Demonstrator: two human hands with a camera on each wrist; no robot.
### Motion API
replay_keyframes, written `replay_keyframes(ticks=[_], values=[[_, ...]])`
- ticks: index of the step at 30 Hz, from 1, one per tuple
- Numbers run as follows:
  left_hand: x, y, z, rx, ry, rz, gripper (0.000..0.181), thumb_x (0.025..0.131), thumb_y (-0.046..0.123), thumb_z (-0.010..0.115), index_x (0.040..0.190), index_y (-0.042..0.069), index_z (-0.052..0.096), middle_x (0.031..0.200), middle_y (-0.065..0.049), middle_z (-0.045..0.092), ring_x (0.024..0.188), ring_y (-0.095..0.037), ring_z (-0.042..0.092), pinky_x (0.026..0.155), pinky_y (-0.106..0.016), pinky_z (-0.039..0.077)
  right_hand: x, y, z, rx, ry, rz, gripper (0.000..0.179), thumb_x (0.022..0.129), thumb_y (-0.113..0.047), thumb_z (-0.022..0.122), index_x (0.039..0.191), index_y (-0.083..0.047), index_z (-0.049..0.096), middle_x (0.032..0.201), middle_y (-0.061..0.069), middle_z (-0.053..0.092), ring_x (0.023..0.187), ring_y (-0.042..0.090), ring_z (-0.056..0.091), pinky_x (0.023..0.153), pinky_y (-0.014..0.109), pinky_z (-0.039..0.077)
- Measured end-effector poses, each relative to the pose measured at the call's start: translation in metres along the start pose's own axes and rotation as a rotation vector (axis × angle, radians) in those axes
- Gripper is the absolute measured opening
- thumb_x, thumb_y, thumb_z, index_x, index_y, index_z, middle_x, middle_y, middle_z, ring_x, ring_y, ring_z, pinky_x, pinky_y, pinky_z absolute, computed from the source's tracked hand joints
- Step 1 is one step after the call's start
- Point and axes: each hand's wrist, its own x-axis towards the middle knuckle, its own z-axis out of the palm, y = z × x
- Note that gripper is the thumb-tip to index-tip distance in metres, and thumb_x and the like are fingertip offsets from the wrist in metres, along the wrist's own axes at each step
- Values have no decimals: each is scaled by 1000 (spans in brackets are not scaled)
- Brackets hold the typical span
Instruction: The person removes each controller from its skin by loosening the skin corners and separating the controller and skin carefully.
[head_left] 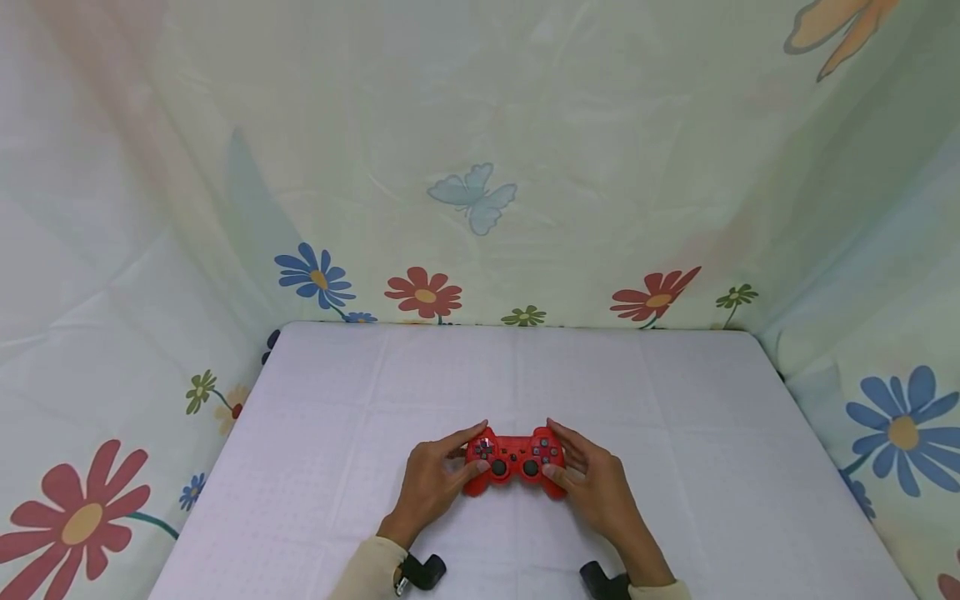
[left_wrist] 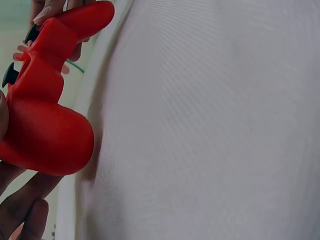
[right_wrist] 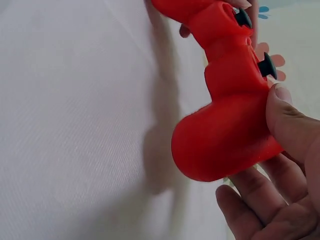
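Gripped by my left hand (head_left: pixel 432 482) at one end and right hand (head_left: pixel 602 490) at the other, the red controller (head_left: pixel 515 446) lies crosswise between them over the white table (head_left: pixel 517 375), neither hand nearer.

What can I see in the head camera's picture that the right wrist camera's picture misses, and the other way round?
Only the head view shows the pale blue printed butterfly, the black wrist-worn devices and the cross of small dark direction buttons.

Only the right wrist view shows the black mushroom-shaped thumbsticks in side profile; the head view shows them from above.

Both share the red two-handled game controller, the person's right grip, at least part of the left grip, and the white cloth.
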Motion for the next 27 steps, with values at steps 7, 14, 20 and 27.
replay_keyframes(ticks=[7, 14, 20, 27], values=[[1, 2, 0, -55, 79, 43, 63, 81, 28, 90, 140, 28, 71, 125, 2, 79, 79, -8, 77, 67, -30, 60, -1, 0, 0, 52, 17, -17, 77, 83, -15, 89, 154, -17, 57, 153, 11, 61, 129, 33, 69, 100, 36, 58], [0, 4, 3, -57, 123, 101, 62, 81, 29, 90, 139, 30, 71, 135, 8, 73, 101, -11, 79, 78, -32, 63, -1, -1, -1, 97, 8, 17, 79, 81, -8, 90, 153, -8, 57, 149, 13, 64, 132, 32, 67, 101, 32, 57], [-3, 4, 5, -24, 181, 141, 68, 78, 27, 93, 141, 26, 70, 129, 8, 77, 88, -7, 78, 77, -29, 60, -3, -2, -1, 84, 34, -10, 76, 78, -8, 91, 148, -10, 62, 144, 11, 68, 129, 32, 69, 101, 35, 57], [-6, 3, 5, -90, 188, 142, 66, 78, 24, 94, 140, 21, 71, 126, 2, 78, 87, -10, 78, 76, -29, 60, -4, 1, 1, 99, 70, -72, 77, 73, -11, 94, 145, -13, 66, 140, 7, 71, 126, 28, 71, 100, 34, 58]])
